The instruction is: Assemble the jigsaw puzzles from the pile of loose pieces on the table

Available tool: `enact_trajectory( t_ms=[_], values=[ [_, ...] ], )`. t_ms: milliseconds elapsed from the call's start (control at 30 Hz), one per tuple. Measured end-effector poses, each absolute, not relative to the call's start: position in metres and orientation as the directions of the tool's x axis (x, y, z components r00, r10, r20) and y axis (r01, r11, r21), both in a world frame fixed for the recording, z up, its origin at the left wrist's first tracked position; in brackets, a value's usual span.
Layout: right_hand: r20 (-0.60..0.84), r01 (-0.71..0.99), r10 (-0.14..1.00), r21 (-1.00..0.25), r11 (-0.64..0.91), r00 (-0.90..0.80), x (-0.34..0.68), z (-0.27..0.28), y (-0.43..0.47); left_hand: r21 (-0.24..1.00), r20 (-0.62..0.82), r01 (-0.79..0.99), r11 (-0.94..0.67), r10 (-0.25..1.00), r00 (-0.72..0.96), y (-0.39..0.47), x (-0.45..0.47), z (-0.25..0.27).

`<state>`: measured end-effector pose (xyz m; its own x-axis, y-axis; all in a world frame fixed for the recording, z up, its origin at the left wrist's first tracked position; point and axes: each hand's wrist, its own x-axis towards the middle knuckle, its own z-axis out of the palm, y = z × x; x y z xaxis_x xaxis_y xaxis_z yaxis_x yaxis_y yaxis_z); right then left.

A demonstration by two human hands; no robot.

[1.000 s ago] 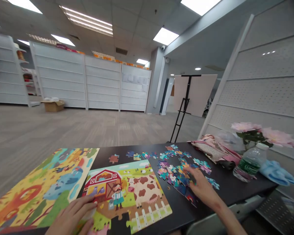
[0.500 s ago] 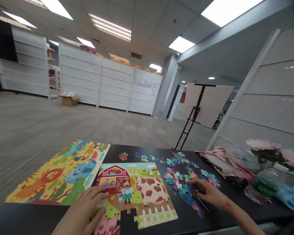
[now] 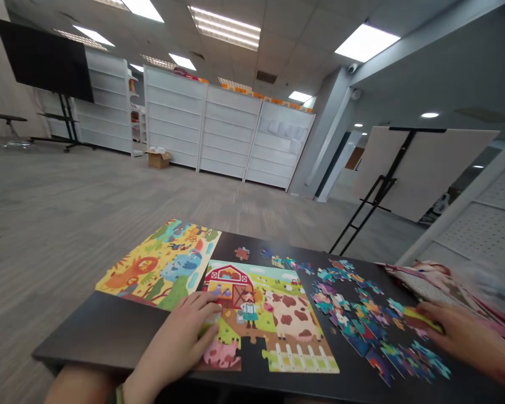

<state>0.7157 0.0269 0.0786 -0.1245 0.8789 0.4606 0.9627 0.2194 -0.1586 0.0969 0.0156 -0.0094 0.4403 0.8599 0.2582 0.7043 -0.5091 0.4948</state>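
A farm jigsaw puzzle (image 3: 286, 308) with a barn, a farmer and a cow lies on the black table, with a gap at its lower edge. My left hand (image 3: 187, 331) rests at the puzzle's left edge, its thumb and fingers closed around a pale green puzzle piece, mostly hidden. On the right, my right hand (image 3: 463, 331) pinches a yellow-green puzzle piece (image 3: 423, 318), blurred by motion, above the right side of a spread of loose blue and multicoloured puzzle pieces (image 3: 362, 314).
An animal puzzle (image 3: 160, 269) with a lion and an elephant lies at the left. A brown puzzle piece (image 3: 242, 253) and several others line the table's far side. A pink and white cloth bag (image 3: 429, 280) sits at the right. Beyond stands an easel (image 3: 382, 191).
My right hand has moved right, away from the middle of the loose pieces, and a yellow-green piece now shows in it. My left hand stays at the farm puzzle. The view has turned left.
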Motion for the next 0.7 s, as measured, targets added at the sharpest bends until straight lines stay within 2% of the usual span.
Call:
enact_trajectory(
  t_ms=[67, 100, 167, 233, 300, 433, 700],
  values=[
    [0.387, 0.965, 0.896, -0.054, 0.258, -0.218, 0.661, 0.081, 0.013, 0.492, 0.257, 0.704, -0.512, 0.858, 0.445, 0.016, 0.096, -0.01],
    [0.404, 0.957, 0.882, -0.053, 0.287, -0.242, 0.625, 0.078, 0.005, 0.492, 0.255, 0.704, -0.512, 0.858, 0.446, 0.016, 0.096, -0.011],
    [0.426, 0.899, 0.836, -0.105, 0.425, -0.346, 0.545, 0.064, -0.013, 0.495, 0.254, 0.703, -0.511, 0.859, 0.445, 0.017, 0.096, -0.012],
    [0.343, 0.802, 0.801, -0.181, 0.57, -0.491, 0.471, 0.042, -0.026, 0.498, 0.25, 0.704, -0.507, 0.861, 0.444, 0.018, 0.096, -0.012],
    [0.38, 0.696, 0.711, -0.204, 0.689, -0.592, 0.417, 0.017, -0.032, 0.496, 0.247, 0.71, -0.5, 0.865, 0.437, 0.017, 0.096, -0.012],
    [0.53, 0.607, 0.593, -0.174, 0.775, -0.606, 0.38, -0.018, -0.024, 0.5, 0.246, 0.716, -0.486, 0.873, 0.421, 0.016, 0.097, -0.009],
    [0.624, 0.618, 0.58, -0.19, 0.763, -0.524, 0.383, -0.023, -0.021, 0.502, 0.246, 0.716, -0.486, 0.873, 0.42, 0.015, 0.1, -0.006]
  ],
)
